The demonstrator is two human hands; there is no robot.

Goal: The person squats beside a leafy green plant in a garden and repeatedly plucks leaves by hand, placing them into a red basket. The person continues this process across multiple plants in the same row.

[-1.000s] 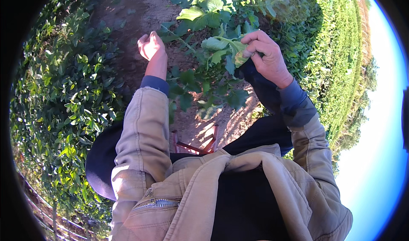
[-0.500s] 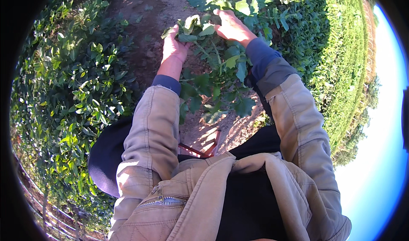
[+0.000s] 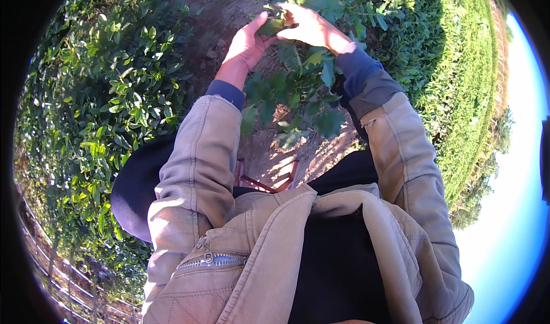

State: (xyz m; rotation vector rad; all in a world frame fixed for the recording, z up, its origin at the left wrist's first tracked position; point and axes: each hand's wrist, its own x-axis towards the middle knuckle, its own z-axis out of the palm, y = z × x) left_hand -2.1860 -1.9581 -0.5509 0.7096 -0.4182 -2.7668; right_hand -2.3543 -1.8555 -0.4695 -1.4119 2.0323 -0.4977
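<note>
Both hands meet over a leafy green plant [image 3: 295,86] with broad, lobed leaves, growing from the soil ahead of me. A bunch of green leaves [image 3: 275,26] lies between them, bunched or folded. From the left, my left hand [image 3: 247,44] holds its end, thumb on the upper side and fingers curled beneath. My right hand [image 3: 309,27] is closed round the other end, fingers wrapped over the leaves. The fingers partly hide the bunch, so I cannot tell whether it is still attached to the plant.
Dense leafy bushes [image 3: 114,106] stand along my left. A sunlit green hedge [image 3: 458,112] runs down the right. Bare brown soil [image 3: 215,15] lies between the rows. Between my legs is a reddish frame [image 3: 263,184], perhaps a stool.
My hands have come closer together, and the left has moved up and to the right. The leaves, spread loosely before, are now gathered between the hands.
</note>
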